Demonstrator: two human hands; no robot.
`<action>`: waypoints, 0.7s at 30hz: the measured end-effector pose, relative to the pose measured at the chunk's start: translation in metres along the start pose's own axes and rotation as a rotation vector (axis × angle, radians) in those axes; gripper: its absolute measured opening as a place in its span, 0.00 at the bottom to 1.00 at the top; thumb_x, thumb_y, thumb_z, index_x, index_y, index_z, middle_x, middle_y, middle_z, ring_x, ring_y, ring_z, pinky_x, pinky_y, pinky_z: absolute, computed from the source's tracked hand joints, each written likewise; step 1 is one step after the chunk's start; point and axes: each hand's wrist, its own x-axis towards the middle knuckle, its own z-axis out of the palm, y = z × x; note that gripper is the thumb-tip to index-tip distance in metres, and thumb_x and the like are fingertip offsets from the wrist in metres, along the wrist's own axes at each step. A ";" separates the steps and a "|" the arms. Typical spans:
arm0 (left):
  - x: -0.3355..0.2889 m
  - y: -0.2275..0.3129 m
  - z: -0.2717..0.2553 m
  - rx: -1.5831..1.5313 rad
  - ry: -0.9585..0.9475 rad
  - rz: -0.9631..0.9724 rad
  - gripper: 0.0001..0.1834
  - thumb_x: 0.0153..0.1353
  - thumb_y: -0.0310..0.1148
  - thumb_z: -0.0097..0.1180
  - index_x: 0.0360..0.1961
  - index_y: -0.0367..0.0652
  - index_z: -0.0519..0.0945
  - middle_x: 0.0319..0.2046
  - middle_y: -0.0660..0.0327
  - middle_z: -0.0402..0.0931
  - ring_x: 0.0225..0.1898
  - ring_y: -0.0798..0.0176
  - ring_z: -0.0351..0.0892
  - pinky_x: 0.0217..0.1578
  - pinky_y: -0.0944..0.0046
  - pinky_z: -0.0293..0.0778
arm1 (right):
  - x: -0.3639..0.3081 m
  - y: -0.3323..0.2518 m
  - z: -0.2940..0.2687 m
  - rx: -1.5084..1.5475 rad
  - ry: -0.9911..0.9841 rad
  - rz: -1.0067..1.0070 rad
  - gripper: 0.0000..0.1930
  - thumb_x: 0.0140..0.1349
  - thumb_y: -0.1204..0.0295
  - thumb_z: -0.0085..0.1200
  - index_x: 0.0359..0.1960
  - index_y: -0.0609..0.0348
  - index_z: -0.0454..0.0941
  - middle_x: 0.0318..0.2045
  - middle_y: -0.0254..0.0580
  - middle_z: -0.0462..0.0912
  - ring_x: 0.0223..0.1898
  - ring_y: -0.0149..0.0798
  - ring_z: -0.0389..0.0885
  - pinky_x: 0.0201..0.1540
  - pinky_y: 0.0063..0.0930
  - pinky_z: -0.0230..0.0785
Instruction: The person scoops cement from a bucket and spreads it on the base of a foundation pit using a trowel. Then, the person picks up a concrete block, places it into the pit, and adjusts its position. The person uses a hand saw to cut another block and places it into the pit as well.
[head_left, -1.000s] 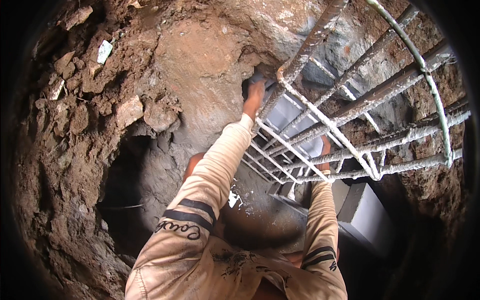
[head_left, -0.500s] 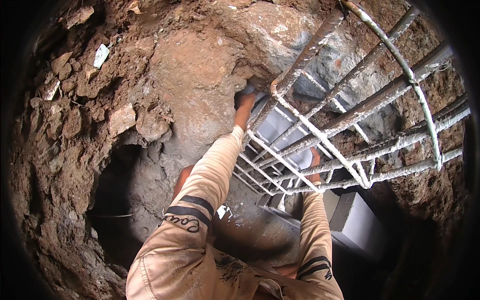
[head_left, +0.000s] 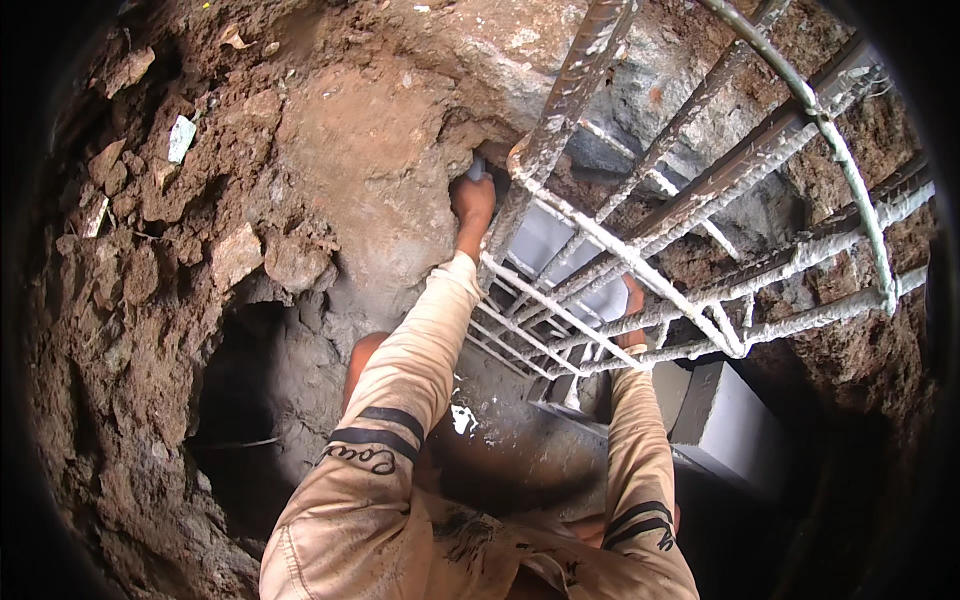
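Beyond the rebar cage [head_left: 630,252] lies a smooth light-grey block [head_left: 537,232], seen between the bars. On the far left side of the cage, my left hand [head_left: 473,200] is closed in a fist at a hollow in the earth wall. A small bluish-grey piece [head_left: 478,168] shows just above its fingers; its kind is unclear. My right hand [head_left: 633,305] reaches behind the bars to the block's right edge, its fingers gripping there and partly hidden by the steel. Both sleeved forearms come up from the lower edge, left one outside the cage.
Rough earth and rock [head_left: 150,280] surround the pit, with loose stones on the left. A dark hole [head_left: 235,400] opens at lower left. Another grey block [head_left: 728,420] stands right of my right forearm. Wet mud [head_left: 520,440] lies between my arms. Mortar-crusted bars extend to upper right.
My left hand has shifted away from the cage's corner bar and now shows as a fist. My right hand stays by the block's edge. The whole view has tilted slightly.
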 end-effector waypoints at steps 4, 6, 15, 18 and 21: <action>-0.005 -0.005 0.008 0.091 0.019 0.015 0.15 0.65 0.34 0.55 0.44 0.32 0.82 0.40 0.39 0.84 0.43 0.39 0.84 0.46 0.46 0.78 | 0.004 -0.001 -0.002 -0.002 0.003 -0.002 0.31 0.70 0.48 0.53 0.64 0.59 0.74 0.62 0.45 0.79 0.60 0.47 0.78 0.62 0.42 0.70; -0.006 -0.009 0.014 0.136 0.030 0.023 0.14 0.65 0.34 0.55 0.44 0.32 0.82 0.39 0.39 0.84 0.43 0.38 0.84 0.46 0.46 0.78 | 0.012 -0.004 0.002 0.000 -0.007 -0.008 0.31 0.70 0.48 0.53 0.64 0.59 0.74 0.62 0.45 0.79 0.60 0.47 0.78 0.62 0.42 0.70; -0.004 -0.024 0.001 0.087 0.040 0.031 0.13 0.65 0.32 0.54 0.42 0.32 0.82 0.39 0.38 0.83 0.43 0.33 0.83 0.45 0.42 0.79 | 0.018 0.012 0.015 0.006 -0.047 0.020 0.31 0.70 0.48 0.52 0.65 0.59 0.74 0.63 0.45 0.79 0.60 0.47 0.78 0.62 0.42 0.70; -0.017 0.033 -0.033 -0.130 -0.059 0.049 0.14 0.67 0.31 0.53 0.46 0.33 0.81 0.45 0.38 0.82 0.46 0.34 0.82 0.46 0.43 0.77 | 0.021 0.006 0.007 -0.005 -0.030 0.001 0.31 0.70 0.47 0.52 0.65 0.59 0.74 0.63 0.45 0.79 0.60 0.47 0.78 0.62 0.42 0.70; -0.031 0.031 -0.048 -0.314 -0.225 0.031 0.16 0.68 0.31 0.52 0.53 0.36 0.81 0.51 0.38 0.80 0.51 0.34 0.79 0.50 0.45 0.75 | 0.042 0.015 0.024 0.003 -0.072 0.014 0.32 0.70 0.47 0.52 0.65 0.59 0.74 0.63 0.45 0.79 0.61 0.47 0.78 0.62 0.42 0.70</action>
